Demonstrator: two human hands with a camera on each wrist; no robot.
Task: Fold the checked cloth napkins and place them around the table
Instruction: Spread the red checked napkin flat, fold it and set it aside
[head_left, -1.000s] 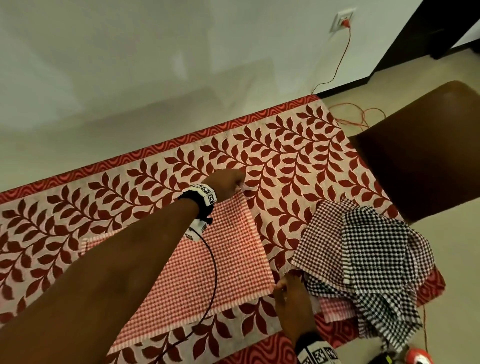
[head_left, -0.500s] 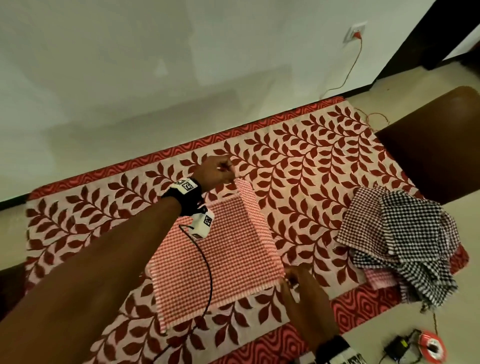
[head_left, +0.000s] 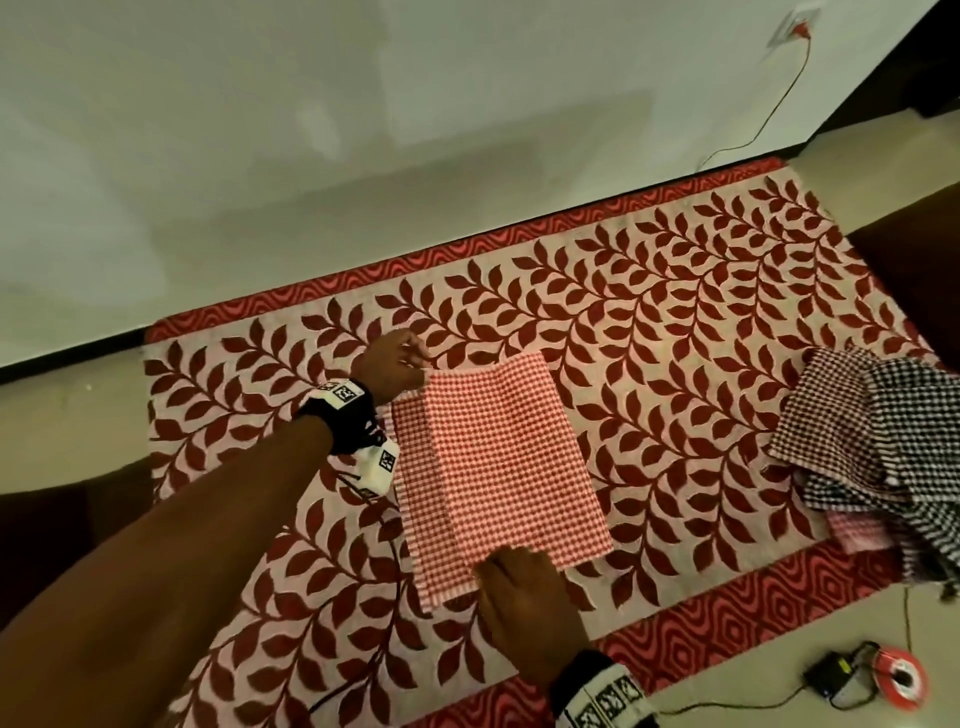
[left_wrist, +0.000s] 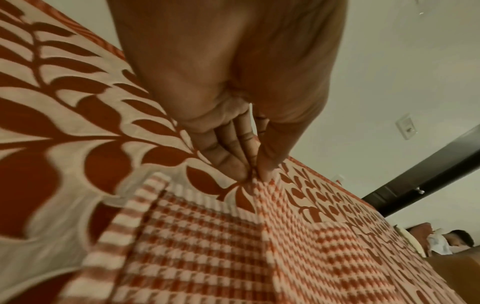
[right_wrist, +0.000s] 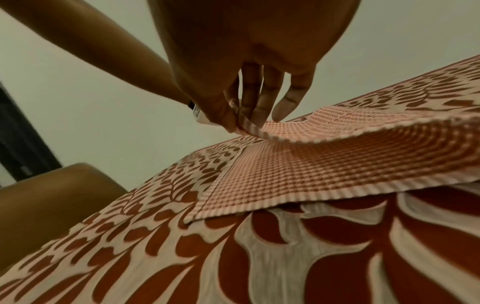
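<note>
Red-white checked napkin (head_left: 493, 462), black-white checked pile (head_left: 893, 447), red leaf-patterned tablecloth (head_left: 675, 322)

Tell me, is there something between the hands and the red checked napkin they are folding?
Nothing visible. The left hand already pinches the far corner of the red checked napkin, and the right hand pinches its near edge, lifted off the tablecloth.
</note>
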